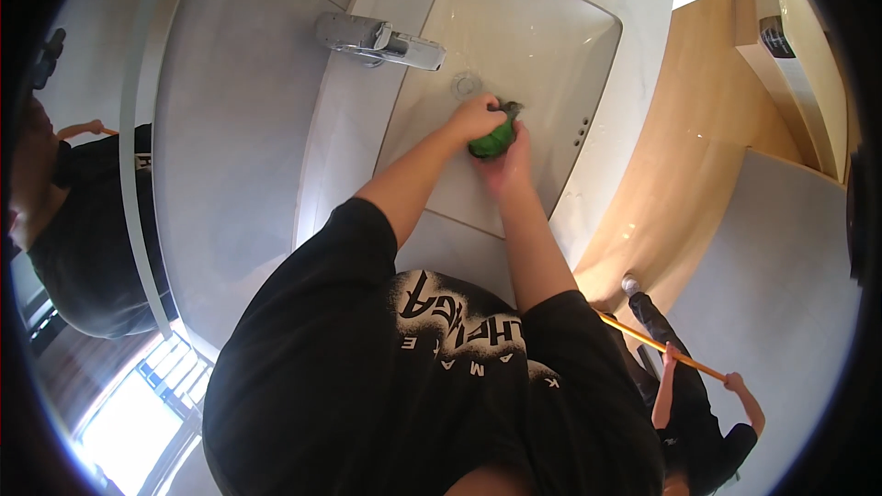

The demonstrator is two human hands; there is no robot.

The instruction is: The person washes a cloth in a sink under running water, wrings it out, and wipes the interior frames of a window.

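Both my hands are together over the sink (pixel 560 32), gripping a crumpled green cloth (pixel 490 143) that has a dark part at its upper end. My left hand (pixel 476 117) is closed over the top of the cloth, its fingers bent around the dark end. From below and the right, my right hand (pixel 511 165) wraps the other side, with its palm partly hidden by the cloth. The round drain (pixel 466 84) lies just past my left hand. No water stream is visible.
A chrome faucet (pixel 381 40) reaches over the basin from the left. Small overflow holes (pixel 581 131) mark the basin's right wall. A pale countertop (pixel 634 83) surrounds it. Behind me on the right, another person (pixel 703 441) holds a long orange pole (pixel 661 346). A mirror (pixel 78 174) stands left.
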